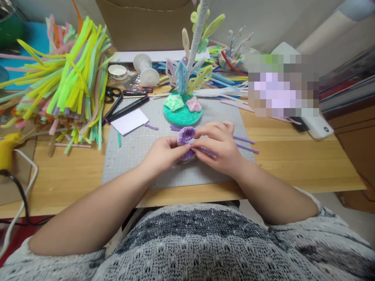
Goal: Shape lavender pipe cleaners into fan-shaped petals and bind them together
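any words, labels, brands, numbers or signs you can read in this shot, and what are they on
No text can be read for certain here.
Marker: any print is too small to read.
Mat: fine grid lines; any numbers are too faint to read.
Card: no writing shows.
Purple piece: no writing shows.
Pixelated patch: nothing readable.

A purple fuzzy piece (pixel 184 136) is being pinched at its middle, its ruffled, curled upper rim cupping a darker hollow at 12 o'clock and its partly hidden lower part bulging at 6. Thin, straight purple stems (pixel 244 139) are stretching out between 3 and 4 o'clock from it.
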`<state>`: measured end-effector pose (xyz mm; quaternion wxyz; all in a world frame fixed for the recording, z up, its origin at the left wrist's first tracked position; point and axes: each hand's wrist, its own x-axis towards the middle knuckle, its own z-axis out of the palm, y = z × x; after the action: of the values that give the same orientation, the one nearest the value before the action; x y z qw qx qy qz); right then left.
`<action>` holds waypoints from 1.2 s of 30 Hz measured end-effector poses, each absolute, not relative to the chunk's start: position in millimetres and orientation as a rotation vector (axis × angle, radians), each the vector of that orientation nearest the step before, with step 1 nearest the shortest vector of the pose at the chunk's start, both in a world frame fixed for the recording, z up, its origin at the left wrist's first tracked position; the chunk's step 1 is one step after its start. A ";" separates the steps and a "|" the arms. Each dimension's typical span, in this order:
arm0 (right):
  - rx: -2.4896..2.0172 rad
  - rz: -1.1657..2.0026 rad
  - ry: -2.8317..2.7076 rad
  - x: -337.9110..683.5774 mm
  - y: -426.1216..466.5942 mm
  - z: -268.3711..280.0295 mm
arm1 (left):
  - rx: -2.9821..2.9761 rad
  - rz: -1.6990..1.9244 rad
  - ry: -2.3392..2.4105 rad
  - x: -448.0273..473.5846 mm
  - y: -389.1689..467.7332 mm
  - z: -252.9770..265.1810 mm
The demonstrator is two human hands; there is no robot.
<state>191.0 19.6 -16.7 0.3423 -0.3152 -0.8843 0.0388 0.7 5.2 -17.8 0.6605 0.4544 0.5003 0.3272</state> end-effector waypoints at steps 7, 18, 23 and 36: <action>-0.986 0.090 -2.117 178.9 8.5 -20.7 | 0.994 0.769 1.068 1.7 5.0 -18.9; -1.037 1.073 -1.566 180.7 18.9 -21.1 | 0.947 0.891 1.134 -0.7 7.9 -18.9; -1.077 1.307 -1.373 180.3 18.1 -25.4 | 0.869 0.944 1.031 -0.1 8.3 -20.7; -1.039 1.200 -1.363 170.4 4.4 -25.0 | 0.716 0.999 0.890 5.7 5.3 -26.7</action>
<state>170.4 4.4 -25.0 0.5010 -0.4300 -0.5637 0.4963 5.7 5.3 -26.7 0.7258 0.3246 0.4035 0.4528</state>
